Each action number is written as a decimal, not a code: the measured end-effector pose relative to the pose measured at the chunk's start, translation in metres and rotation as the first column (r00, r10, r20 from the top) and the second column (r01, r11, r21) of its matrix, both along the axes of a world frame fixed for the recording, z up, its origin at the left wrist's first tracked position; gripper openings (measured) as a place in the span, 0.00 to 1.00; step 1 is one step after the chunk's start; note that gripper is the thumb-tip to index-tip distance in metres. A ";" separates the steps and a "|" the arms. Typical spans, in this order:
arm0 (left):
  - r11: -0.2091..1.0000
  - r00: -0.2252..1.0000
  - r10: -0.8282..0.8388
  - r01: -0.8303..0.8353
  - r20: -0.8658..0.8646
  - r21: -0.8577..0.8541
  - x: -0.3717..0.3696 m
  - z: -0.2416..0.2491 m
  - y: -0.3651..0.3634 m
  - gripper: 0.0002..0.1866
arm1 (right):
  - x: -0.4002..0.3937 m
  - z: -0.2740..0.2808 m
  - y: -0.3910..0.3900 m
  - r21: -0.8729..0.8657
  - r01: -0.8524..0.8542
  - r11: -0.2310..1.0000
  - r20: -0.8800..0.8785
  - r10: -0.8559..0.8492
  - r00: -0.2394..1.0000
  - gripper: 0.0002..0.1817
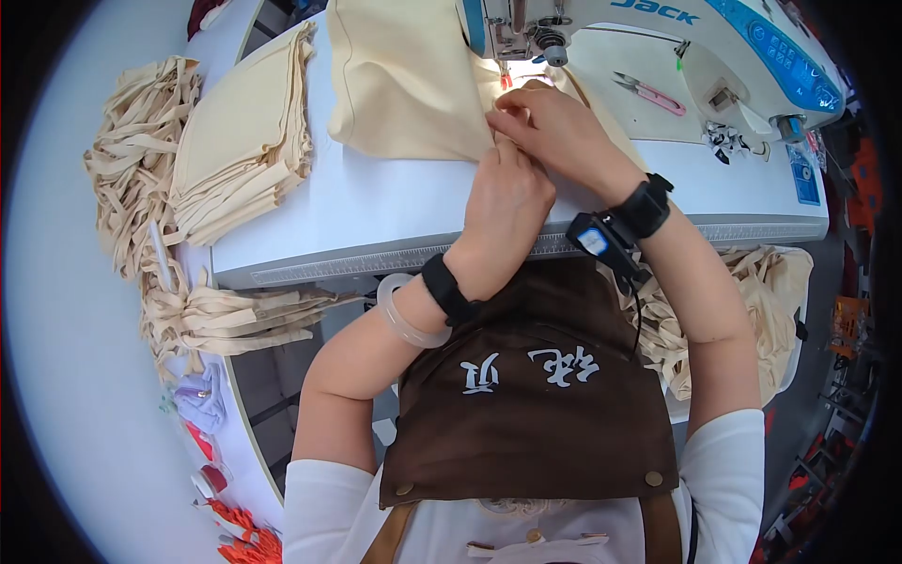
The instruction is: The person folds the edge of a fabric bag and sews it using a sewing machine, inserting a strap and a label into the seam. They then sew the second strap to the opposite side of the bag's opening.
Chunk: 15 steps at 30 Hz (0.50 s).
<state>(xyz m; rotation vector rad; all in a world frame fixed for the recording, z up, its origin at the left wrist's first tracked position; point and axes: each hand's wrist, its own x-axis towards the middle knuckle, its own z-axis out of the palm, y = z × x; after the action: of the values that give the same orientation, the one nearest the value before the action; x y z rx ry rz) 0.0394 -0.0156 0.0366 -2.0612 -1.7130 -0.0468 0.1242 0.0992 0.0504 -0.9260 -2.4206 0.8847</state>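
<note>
A cream fabric piece [404, 89] lies on the sewing machine's white table, its right part running under the lit needle area. My left hand [512, 193] is closed on the near edge of this fabric, just in front of the presser foot [505, 75]. Right beside it, my right hand [559, 127] has its fingers bent and pinched at the same edge, close to the needle. The fingertips of both hands nearly meet, and they partly hide the cloth between them. The sewing machine [648, 14] stands over the far side of the fabric.
Pink-handled thread snips [653, 94] lie right of the needle. A stack of folded cream fabric [244, 132] sits at the left, beside bundled cloth strips [141, 150]. More cream pieces fill a white bin [789, 367] below the table's right side. A ruler strip [376, 265] lines the front edge.
</note>
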 end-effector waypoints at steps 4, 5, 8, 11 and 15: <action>0.991 1.000 -0.003 0.002 -0.010 -0.134 -0.001 0.000 -0.009 0.14 | -0.023 -0.007 0.009 0.037 0.020 0.999 0.165 -0.026 0.986 0.19; 0.990 0.999 0.003 -0.010 -0.048 -0.144 -0.001 0.000 -0.011 0.15 | -0.027 -0.012 0.013 0.028 0.022 0.999 0.141 -0.025 0.990 0.19; 0.996 0.992 -0.088 0.090 0.086 -0.027 -0.003 -0.015 -0.013 0.20 | -0.035 -0.014 0.019 -0.135 -0.045 0.990 0.066 0.054 0.996 0.18; 0.989 0.969 -0.143 0.150 0.203 -0.020 -0.002 -0.019 -0.012 0.23 | -0.042 -0.021 0.022 -0.333 -0.165 0.929 -0.066 0.151 0.986 0.17; 0.962 0.920 -0.243 0.269 0.308 -0.043 -0.015 -0.006 -0.014 0.22 | -0.038 -0.021 0.022 -0.251 -0.173 0.952 -0.111 0.149 0.982 0.13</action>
<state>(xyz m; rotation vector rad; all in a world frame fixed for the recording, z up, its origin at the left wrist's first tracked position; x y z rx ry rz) 0.0242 -0.0294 0.0308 -2.4340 -1.6197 -0.3968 0.0866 0.1208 0.0290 -0.7625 -2.3644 1.3012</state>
